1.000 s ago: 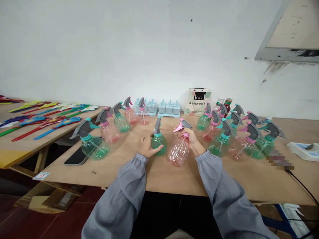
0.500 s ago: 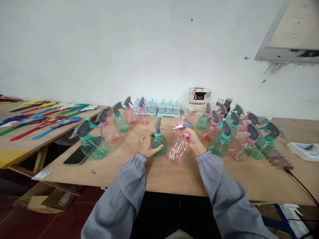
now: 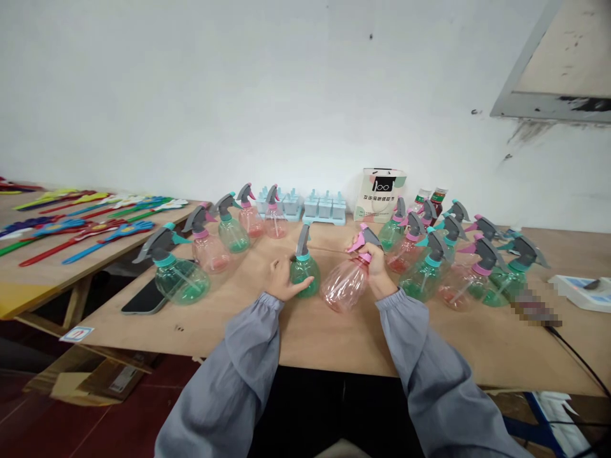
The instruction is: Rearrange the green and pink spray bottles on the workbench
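Observation:
A green spray bottle point(image 3: 304, 275) with a grey and teal trigger head stands upright on the table. My left hand point(image 3: 282, 277) is closed around its left side, the thumb across the front and the other fingers partly hidden. Just to the right is a pink spray bottle point(image 3: 344, 285), clear and ribbed, tilted with its head to the right. My right hand point(image 3: 375, 259) grips it at the neck and trigger head, fingers wrapped round behind the pink trigger.
More green and pink spray bottles point(image 3: 421, 275) crowd the right, others the left, including a green one point(image 3: 184, 280) by a phone point(image 3: 143, 299). Pale blue popsicle moulds point(image 3: 324, 211) and a printed bag point(image 3: 379, 197) stand at the wall. A white device point(image 3: 582, 292) lies far right.
The pink bottle's head has swung to the right in my right hand, so the bottle leans more. My left hand and the green bottle have stayed in place.

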The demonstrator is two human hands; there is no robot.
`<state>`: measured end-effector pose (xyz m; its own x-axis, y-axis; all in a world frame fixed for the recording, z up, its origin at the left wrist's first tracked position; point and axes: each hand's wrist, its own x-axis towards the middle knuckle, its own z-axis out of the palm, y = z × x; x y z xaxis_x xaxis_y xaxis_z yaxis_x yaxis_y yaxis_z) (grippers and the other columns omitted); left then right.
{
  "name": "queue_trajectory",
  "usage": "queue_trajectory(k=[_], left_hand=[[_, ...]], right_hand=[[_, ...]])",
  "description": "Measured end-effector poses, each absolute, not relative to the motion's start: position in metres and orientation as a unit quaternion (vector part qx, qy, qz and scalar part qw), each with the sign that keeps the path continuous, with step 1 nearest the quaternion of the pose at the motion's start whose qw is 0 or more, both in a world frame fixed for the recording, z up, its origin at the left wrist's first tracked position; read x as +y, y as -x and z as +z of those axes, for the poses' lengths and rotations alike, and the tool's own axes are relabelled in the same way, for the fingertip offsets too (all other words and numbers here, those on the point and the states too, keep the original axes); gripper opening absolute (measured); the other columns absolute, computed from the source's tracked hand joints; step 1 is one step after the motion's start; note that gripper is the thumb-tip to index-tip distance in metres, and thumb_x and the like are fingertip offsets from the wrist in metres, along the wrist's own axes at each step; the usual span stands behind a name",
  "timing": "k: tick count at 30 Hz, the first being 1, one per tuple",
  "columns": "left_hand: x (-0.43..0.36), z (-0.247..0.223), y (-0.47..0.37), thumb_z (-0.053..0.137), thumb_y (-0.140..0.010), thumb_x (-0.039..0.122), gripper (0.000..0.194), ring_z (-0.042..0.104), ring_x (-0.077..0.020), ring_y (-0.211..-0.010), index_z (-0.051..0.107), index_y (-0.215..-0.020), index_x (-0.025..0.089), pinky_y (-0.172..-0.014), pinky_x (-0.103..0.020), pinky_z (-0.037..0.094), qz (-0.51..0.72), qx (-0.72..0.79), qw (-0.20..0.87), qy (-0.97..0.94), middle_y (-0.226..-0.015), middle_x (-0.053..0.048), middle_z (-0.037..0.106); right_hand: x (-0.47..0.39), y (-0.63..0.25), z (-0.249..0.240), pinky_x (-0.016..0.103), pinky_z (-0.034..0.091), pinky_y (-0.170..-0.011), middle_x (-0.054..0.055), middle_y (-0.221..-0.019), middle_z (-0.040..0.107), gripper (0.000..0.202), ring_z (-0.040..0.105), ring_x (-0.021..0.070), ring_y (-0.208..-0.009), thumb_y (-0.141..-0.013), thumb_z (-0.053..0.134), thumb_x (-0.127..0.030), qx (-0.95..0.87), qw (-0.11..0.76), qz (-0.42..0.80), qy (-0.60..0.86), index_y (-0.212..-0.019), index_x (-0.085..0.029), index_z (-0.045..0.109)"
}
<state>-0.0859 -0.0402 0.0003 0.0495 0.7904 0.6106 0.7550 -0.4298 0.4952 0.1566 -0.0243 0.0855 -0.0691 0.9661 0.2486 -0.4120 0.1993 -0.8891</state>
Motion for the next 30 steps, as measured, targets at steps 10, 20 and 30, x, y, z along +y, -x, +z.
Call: queue_trajectory(k=[10, 20, 30], left_hand=[[-0.039, 0.001, 0.086, 0.075, -0.067, 0.054, 0.068, 0.065, -0.036, -0.114, 0.051, -0.123, 0.022, -0.104, -0.054, 0.04, 0.437, 0.53, 0.012, -0.727, -0.11, -0.012, 0.069], [-0.039, 0.0, 0.086, 0.076, -0.067, 0.056, 0.069, 0.064, -0.0357, -0.116, 0.052, -0.122, 0.023, -0.105, -0.053, 0.039, 0.433, 0.538, 0.016, -0.723, -0.112, -0.011, 0.069], [-0.041, 0.002, 0.084, 0.073, -0.069, 0.054, 0.065, 0.065, -0.0376, -0.113, 0.05, -0.121, 0.024, -0.103, -0.057, 0.039, 0.446, 0.522, 0.013, -0.727, -0.111, -0.011, 0.067]], right_hand=[[-0.028, -0.158, 0.081, 0.029, 0.052, -0.082, -0.001, -0.097, 0.07, 0.028, 0.064, 0.0172, -0.092, -0.071, 0.063, -0.031, -0.559, 0.66, 0.295, 0.406, -0.098, -0.028, 0.068], [-0.015, -0.169, 0.052, 0.042, 0.052, -0.09, 0.006, -0.095, 0.073, 0.048, 0.069, 0.0268, -0.094, -0.076, 0.07, -0.05, -0.586, 0.582, 0.199, 0.527, -0.115, -0.023, 0.064], [-0.042, -0.186, -0.002, 0.05, 0.045, -0.101, 0.018, -0.122, 0.064, 0.086, 0.061, 0.0384, -0.119, -0.055, 0.084, -0.053, -0.573, 0.511, 0.209, 0.606, -0.123, -0.021, 0.041]])
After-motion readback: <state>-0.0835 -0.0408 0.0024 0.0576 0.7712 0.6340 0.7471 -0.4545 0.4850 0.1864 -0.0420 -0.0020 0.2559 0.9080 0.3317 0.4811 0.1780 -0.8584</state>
